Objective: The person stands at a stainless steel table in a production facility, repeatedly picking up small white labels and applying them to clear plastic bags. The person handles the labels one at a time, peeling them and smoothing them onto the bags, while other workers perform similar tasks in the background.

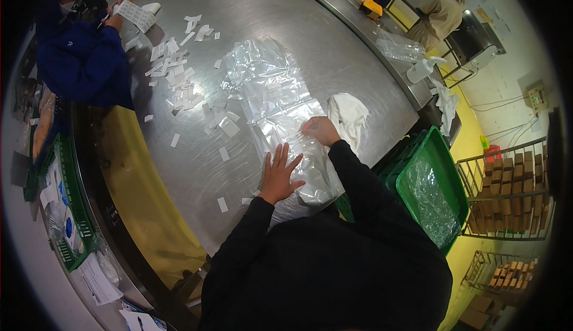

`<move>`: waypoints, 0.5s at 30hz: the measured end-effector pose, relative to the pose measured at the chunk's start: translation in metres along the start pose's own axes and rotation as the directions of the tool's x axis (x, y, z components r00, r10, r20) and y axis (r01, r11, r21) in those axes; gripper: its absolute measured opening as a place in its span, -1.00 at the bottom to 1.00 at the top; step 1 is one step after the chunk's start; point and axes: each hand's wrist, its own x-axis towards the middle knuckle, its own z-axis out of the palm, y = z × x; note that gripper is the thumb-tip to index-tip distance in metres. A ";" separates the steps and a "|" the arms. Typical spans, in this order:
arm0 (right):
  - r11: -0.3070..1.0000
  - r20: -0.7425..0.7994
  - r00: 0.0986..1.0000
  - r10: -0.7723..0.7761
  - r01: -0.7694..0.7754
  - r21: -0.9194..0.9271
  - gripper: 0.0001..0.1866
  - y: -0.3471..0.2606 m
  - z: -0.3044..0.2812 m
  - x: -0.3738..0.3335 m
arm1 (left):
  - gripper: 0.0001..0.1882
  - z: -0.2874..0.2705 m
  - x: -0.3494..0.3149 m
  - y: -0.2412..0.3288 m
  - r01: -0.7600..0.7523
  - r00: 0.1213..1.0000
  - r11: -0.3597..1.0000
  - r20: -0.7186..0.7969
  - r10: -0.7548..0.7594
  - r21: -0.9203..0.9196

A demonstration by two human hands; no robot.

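In the head view, laid open and palm-down with the left hand (277,175), fingers spread, over the left edge of the clear plastic bags (274,89), just below the centre of the frame. Bent inward with the right hand (322,131), near the centre, fingertips drawn together on the plastic; cannot tell whether pinching a small slip or only touching the film. Spread in a long, glossy strip from the upper middle down to the lower centre, on the steel table (352,50). Scattered to the left of that, mostly toward the upper left, with white paper slips (178,77). Bunched just right of the bags, with a white cloth (348,113). Set at the right with a green crate (462,197) and, at the upper left, with a co-worker (89,62) in blue, holding a printed sheet (136,15).
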 end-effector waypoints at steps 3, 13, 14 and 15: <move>1.000 -0.027 1.000 -0.015 0.015 -0.017 -0.86 -0.003 0.001 -0.001 | -0.15 -0.001 0.000 0.000 0.006 1.000 1.000 0.005 -0.006 -0.006; 0.902 -0.057 0.998 -0.016 -0.011 -0.433 -0.70 -0.022 0.007 -0.002 | -0.15 0.002 -0.001 -0.002 0.009 1.000 1.000 0.012 -0.008 -0.016; 0.868 -0.061 0.998 0.007 -0.036 -0.496 -0.66 -0.025 0.006 -0.002 | -0.15 0.003 -0.001 -0.002 0.009 1.000 1.000 0.009 -0.009 -0.012; 0.829 -0.069 0.997 0.027 -0.061 -0.555 -0.63 -0.029 0.004 0.000 | -0.15 0.003 0.000 -0.003 0.007 1.000 1.000 0.005 -0.007 -0.007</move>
